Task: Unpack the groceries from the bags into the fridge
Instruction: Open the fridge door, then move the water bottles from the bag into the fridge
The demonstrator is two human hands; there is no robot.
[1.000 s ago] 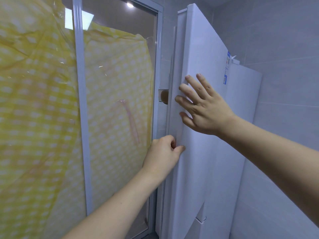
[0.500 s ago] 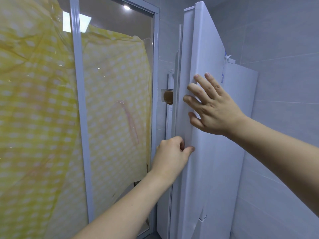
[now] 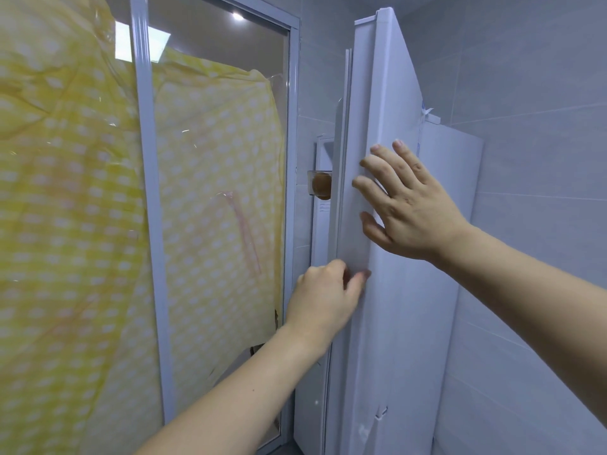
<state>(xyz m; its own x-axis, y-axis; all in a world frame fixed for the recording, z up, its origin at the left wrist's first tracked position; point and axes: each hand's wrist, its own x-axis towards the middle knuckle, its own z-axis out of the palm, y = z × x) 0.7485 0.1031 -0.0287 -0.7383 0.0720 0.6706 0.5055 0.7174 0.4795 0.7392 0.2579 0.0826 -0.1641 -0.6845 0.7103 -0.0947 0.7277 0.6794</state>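
Nearest the camera, the left hand (image 3: 323,298) reaches up from the lower middle with its fingers curled around the free front edge of the tall white fridge door (image 3: 391,290), thumb tip lying on the door's outer face, so this grip is clenched on the door's edge. Just above it, the right hand (image 3: 407,205) lies flat against the same door's outer face, fingers straight and spread, thumb below them; this grip is released, only pressing. The door stands ajar, seen nearly edge-on, with its pale gasket strip running up the inner side. Through the narrow gap behind that edge, part of the white fridge body (image 3: 323,224) shows, and in it a small clear container (image 3: 319,183) holding something round and brown; what it is cannot be told. A small label with fine print sits just under the container, too small to read, and a blue-and-white sticker high on the door's far edge is also unreadable. To the left stands a pale-framed glass panel (image 3: 144,192), with yellow white-dotted plastic sheeting (image 3: 65,208) behind the glass. Grey wall tiles (image 3: 538,159) lie beyond the fridge on the right.
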